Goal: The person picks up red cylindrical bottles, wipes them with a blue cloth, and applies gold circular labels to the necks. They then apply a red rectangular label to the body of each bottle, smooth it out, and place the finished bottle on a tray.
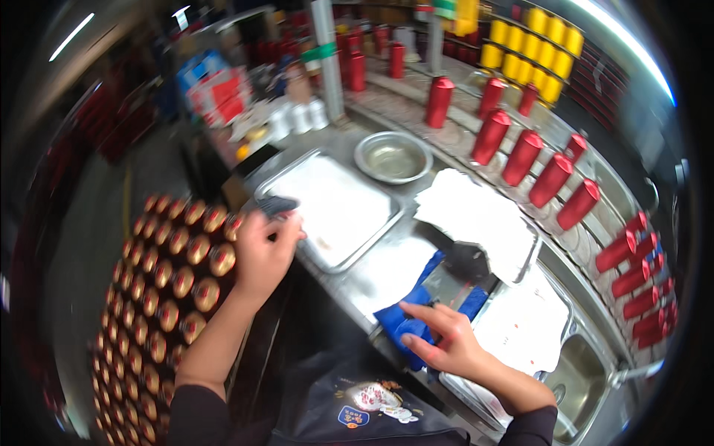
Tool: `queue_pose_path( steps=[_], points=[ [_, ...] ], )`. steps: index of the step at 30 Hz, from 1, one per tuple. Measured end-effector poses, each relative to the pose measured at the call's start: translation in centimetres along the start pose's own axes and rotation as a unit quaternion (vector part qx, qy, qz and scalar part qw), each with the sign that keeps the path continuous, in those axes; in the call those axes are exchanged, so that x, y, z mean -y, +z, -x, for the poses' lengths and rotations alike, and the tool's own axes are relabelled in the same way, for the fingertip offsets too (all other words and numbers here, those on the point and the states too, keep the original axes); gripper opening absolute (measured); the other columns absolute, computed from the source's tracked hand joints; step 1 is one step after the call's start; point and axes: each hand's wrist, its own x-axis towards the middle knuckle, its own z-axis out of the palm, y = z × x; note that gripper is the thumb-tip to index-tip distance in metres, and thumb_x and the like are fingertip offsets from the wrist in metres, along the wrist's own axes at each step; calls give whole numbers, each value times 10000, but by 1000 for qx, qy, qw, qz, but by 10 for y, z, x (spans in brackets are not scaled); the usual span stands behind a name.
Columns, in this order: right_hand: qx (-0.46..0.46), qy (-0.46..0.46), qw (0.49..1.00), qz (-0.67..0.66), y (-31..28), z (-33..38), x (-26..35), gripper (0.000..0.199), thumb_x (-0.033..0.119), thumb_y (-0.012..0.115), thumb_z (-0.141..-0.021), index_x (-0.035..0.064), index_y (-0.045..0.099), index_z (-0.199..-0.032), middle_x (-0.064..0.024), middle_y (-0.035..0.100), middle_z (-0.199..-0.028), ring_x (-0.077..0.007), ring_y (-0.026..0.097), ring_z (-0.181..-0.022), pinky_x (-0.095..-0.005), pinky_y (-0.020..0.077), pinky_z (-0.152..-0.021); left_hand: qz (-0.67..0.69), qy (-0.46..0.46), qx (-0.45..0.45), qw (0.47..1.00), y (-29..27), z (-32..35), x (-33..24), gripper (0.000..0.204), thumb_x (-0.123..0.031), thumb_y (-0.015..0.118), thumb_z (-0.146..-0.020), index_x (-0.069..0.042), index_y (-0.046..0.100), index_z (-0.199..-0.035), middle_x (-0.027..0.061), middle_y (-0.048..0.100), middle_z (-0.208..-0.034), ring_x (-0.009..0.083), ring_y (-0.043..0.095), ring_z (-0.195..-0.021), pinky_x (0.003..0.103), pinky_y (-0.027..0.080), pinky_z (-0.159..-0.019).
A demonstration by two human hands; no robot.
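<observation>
My left hand (266, 249) is raised at the near left corner of a white-lined metal tray (327, 204). Its fingers are curled, and a small dark object (278, 206) shows at the fingertips, too blurred to name. My right hand (450, 343) hovers over a blue cloth (405, 316) on the bench's front edge, thumb and forefinger apart. Nothing shows clearly between them. Beyond the cloth stands a dark grey block-like fixture (468, 262), partly wrapped in blue.
White sheets (476, 223) lie behind the fixture, near a metal bowl (393, 157). Red cylinders (523, 157) line a conveyor along the back. A sink (584, 379) is at right. Many brass-topped pieces (167, 316) stand in rows at left. Yellow cylinders (532, 52) are stacked far off.
</observation>
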Motion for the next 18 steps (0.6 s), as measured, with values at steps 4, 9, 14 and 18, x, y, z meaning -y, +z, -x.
queue_pose_path(
  steps=[4, 9, 14, 18],
  points=[
    [-165, 140, 976, 18, -17, 57, -38, 507, 175, 799, -833, 90, 677, -1318, -83, 701, -944, -146, 510, -563, -293, 451, -558, -155, 84, 163, 971, 156, -148, 86, 420, -225, 812, -831, 12, 619, -1120, 158, 677, -1096, 296, 713, -891, 418, 548, -853],
    [-401, 364, 832, -120, 11, 121, -65, 490, -1, 719, -827, -2, 655, -1313, -94, 703, -1102, -32, 591, -664, -160, 455, -560, -222, 108, 115, 962, 354, -297, 143, 1128, -525, 911, -617, 129, 354, -1348, 341, 336, -1474, 461, 442, -1332, 490, 431, -1086],
    [-515, 419, 743, -81, 52, 150, -75, 470, -8, 710, -853, -27, 641, -1318, -76, 700, -1085, -21, 579, -670, -159, 450, -567, -297, 42, 95, 949, 480, -362, 158, 1268, -635, 930, -508, -2, 360, -1447, 287, 114, -1649, 423, 302, -1487, 610, 287, -1169],
    [-521, 428, 735, -67, 61, 146, -68, 472, -2, 711, -862, -25, 635, -1327, -57, 695, -1076, -4, 561, -667, -155, 427, -559, -244, 90, 129, 957, 502, -370, 179, 1029, -533, 946, -530, -1, 533, -1309, 259, 564, -1353, 391, 612, -1183, 460, 511, -974]
  ],
)
